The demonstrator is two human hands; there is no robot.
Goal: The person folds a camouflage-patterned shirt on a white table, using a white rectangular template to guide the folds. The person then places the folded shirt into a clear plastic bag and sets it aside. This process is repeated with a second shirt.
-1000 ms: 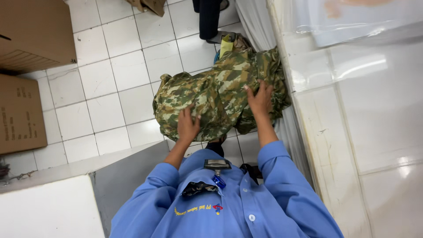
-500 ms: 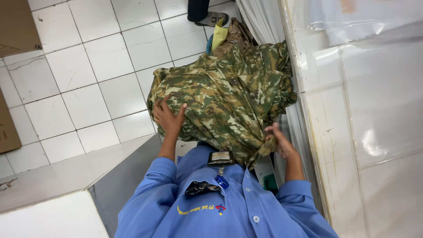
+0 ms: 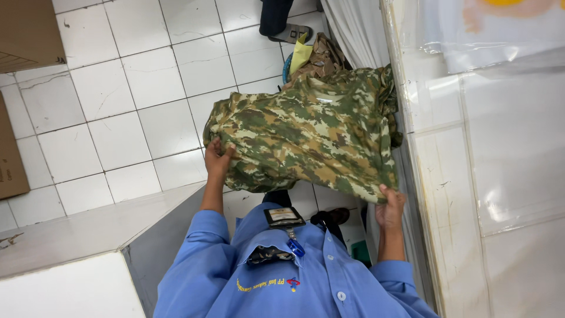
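Observation:
A camouflage shirt [image 3: 306, 132] in green, tan and brown is spread out in the air in front of me, above a white tiled floor. My left hand [image 3: 219, 158] grips its left edge. My right hand [image 3: 389, 207] grips its lower right corner beside the white table's edge. My blue shirt with a badge clipped to it fills the bottom of the view.
More camouflage cloth and a yellow piece [image 3: 315, 56] are piled behind the shirt. Another person's dark trouser leg and sandal [image 3: 282, 23] stand at the top. A white tiled table [image 3: 494, 165] runs along the right. Cardboard boxes [image 3: 23, 35] sit at the left. A grey-white counter [image 3: 70, 259] is at lower left.
The bunched shirt has been lifted and spread flat. My right hand went from the top of the bundle down to its lower right corner; my left hand shifted out to the left edge.

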